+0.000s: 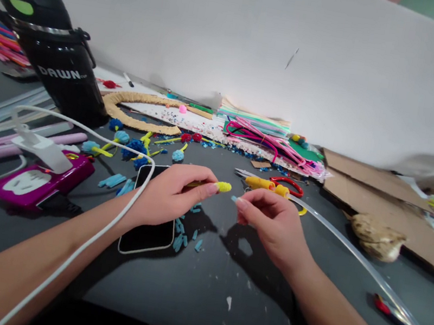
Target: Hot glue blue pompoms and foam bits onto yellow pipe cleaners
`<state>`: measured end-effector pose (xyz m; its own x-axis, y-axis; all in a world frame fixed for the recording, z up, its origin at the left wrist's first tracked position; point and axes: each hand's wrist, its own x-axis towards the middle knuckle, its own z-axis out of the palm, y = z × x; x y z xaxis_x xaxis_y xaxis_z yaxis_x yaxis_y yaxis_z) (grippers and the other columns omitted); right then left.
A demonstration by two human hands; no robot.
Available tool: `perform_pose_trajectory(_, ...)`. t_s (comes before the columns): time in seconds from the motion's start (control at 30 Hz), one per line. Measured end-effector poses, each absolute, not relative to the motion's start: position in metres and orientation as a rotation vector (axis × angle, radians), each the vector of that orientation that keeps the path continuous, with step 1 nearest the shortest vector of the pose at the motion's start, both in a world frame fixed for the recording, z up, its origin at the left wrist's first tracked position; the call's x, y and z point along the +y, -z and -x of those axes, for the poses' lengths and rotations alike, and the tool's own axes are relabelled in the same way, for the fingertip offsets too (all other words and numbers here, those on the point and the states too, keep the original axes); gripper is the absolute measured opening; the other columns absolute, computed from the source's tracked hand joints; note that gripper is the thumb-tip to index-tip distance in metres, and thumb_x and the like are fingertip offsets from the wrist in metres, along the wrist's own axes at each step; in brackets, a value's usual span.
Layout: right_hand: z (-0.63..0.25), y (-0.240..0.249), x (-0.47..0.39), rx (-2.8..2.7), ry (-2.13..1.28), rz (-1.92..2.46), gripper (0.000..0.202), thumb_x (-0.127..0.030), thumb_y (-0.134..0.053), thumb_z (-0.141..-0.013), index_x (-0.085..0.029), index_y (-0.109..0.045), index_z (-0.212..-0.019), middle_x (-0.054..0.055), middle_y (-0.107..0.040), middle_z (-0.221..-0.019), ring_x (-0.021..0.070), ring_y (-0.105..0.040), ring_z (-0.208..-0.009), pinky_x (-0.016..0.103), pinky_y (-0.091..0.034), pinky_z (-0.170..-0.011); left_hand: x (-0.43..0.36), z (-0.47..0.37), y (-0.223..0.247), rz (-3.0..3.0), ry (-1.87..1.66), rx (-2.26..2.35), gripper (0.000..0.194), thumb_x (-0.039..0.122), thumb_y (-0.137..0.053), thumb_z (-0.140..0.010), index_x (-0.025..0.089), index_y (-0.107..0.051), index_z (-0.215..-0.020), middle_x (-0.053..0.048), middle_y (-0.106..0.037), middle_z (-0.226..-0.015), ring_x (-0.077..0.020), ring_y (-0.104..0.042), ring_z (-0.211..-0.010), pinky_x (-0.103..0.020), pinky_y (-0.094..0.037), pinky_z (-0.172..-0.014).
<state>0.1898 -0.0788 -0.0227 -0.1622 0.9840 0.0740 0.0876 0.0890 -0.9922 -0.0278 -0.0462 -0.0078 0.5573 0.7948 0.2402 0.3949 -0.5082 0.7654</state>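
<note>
My left hand (179, 192) is closed around a yellow pipe cleaner (223, 186), whose coiled, fuzzy tip sticks out past the thumb. Facing it across a small gap, my right hand (269, 220) pinches a short light-blue piece (234, 200) between thumb and fingertips. Similar cut blue pieces (178, 241) lie scattered on the dark table below. A phone (147, 239) with a dark screen lies partly under my left hand and wrist. Just behind my right hand are a yellow tool (259, 183) and red-handled scissors (290, 185), partly hidden.
A black bottle (59, 66) stands at the back left, near a purple power strip (41, 178). A white cable (108, 227) crosses my left forearm. Pompom flowers (136, 151), pink pipe cleaners (256, 136) and a wrapped ring (114, 105) lie behind; cardboard (383, 205) and a clear rod (352, 247) at right.
</note>
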Motion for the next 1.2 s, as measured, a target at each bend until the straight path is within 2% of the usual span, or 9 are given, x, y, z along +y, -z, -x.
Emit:
perform_pose_trajectory(0.27,-0.1904,0.0169,-0.0809,-1.561,-1.095,1.143,0.014,-0.033,-0.067,-0.086,-0.019,-0.067,-0.084,0.001,-0.065,-0.071,0.013,-0.063,-0.065,0.026,-0.053,-0.063,-0.0461,0.0273,0.0097,-2.245,-0.813,0.984,0.027,0.035,-0.051,-0.095,0.016,-0.067,-0.083,0.001,-0.061,-0.071,-0.0102,-0.052,-0.065,-0.022,-0.036,-0.061)
perform_pose_trajectory(0.7,-0.1852,0.0212,-0.083,-1.622,-1.022,1.194,0.013,-0.032,-0.065,-0.088,-0.02,-0.064,-0.085,-0.001,-0.062,-0.07,0.0113,-0.058,-0.063,0.023,-0.048,-0.059,-0.047,0.0261,0.0123,-2.287,-0.805,0.952,0.022,0.031,-0.057,-0.092,0.016,-0.067,-0.08,0.003,-0.063,-0.07,-0.0072,-0.051,-0.063,-0.02,-0.035,-0.06)
perform_pose_trajectory(1.2,-0.1829,0.0233,-0.0841,-1.657,-0.981,1.237,0.015,-0.035,-0.065,-0.088,-0.02,-0.064,-0.087,-0.001,-0.063,-0.073,0.0122,-0.058,-0.066,0.024,-0.047,-0.061,-0.0471,0.0265,0.0124,-2.335,-0.779,0.903,0.021,0.03,-0.056,-0.092,0.016,-0.067,-0.08,0.002,-0.062,-0.07,-0.0087,-0.051,-0.064,-0.021,-0.036,-0.063)
